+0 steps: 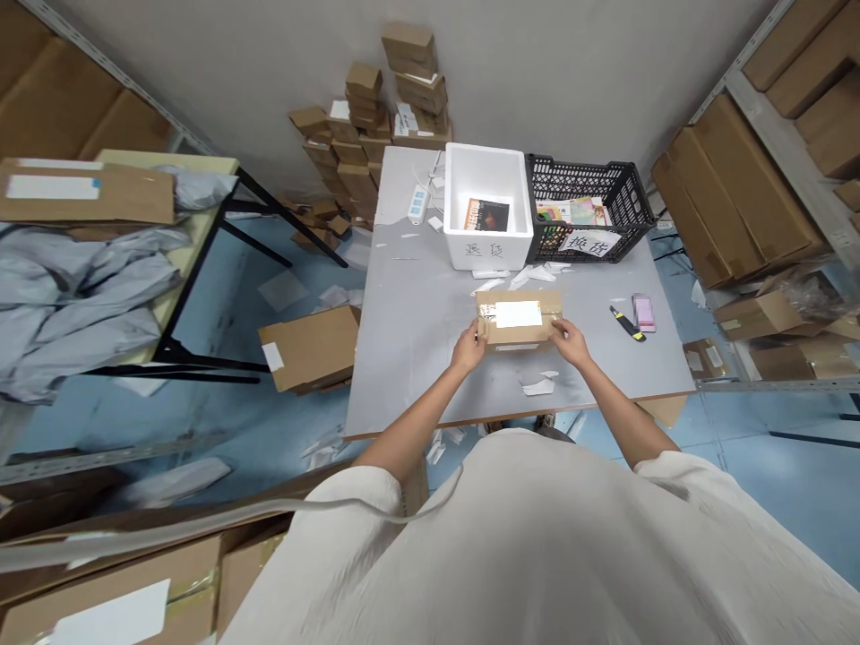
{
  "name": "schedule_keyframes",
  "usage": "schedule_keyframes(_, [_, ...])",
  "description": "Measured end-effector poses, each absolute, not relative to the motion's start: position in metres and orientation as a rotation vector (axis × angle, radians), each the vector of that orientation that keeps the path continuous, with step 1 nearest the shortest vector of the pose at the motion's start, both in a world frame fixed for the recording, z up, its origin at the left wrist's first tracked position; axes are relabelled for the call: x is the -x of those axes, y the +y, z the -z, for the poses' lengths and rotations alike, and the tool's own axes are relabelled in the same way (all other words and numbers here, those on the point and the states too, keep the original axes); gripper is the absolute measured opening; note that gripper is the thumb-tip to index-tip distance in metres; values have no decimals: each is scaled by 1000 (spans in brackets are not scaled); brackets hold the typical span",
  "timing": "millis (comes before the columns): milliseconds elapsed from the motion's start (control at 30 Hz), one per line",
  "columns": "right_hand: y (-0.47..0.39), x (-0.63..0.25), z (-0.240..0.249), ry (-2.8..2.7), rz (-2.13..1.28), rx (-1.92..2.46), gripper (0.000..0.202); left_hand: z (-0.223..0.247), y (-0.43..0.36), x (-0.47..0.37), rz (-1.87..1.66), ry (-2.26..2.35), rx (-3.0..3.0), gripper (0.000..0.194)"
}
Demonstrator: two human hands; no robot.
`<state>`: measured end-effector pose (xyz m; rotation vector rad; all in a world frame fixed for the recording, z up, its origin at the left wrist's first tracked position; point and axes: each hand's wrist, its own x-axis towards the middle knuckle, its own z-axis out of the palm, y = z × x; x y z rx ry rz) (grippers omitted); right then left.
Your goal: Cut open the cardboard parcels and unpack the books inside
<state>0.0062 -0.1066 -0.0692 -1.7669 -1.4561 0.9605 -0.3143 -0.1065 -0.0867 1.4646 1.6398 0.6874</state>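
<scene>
Two hands are engaged w/ one small cardboard box (516, 333): its left end is gripped by the left hand (468, 349), thumb laid along the near corner, and its near right corner is pinched by the right hand (570, 343), fingers curled inward. The box is thus held directly btwn both sets of fingers, label side up, over the near-middle part of the grey table (409, 340). Both forearms are stretched fwd. from short white sleeves and angled in toward each other, so that a rough V is formed w/ the box at its tip. Some fingertips are hidden by the box sides & underside, so whether its base is touched by the tabletop can't be told. Print on the white label (518, 313) can't be made out. Paper scraps (538, 385) are scattered nearer the body, w/ more beyond the box. Farther out, a white bin (457, 255) w/ a dark-covered book (489, 216) inside is set against a black crate (628, 235), whose contents are partly hidden by its mesh. To the right, a cutter (627, 324) is laid beside a phone (643, 313). At far left, grey bags (87, 305) are cut off by the frame edge.
</scene>
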Motion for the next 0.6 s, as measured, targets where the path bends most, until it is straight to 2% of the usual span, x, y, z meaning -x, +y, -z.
schedule_keyframes(267, [-112,-40,53,-1346,-826,1839,41,89,-101,280,-719,1522,-1503,77])
schedule_keyframes(467, [-120,-75,59,-1394,-859,1897,48,97,-104,245,-644,1502,-1529,73])
schedule_keyframes(600, [-122,-91,69,-1422,-964,1856,59,92,-108,231,-586,1694,-1606,78])
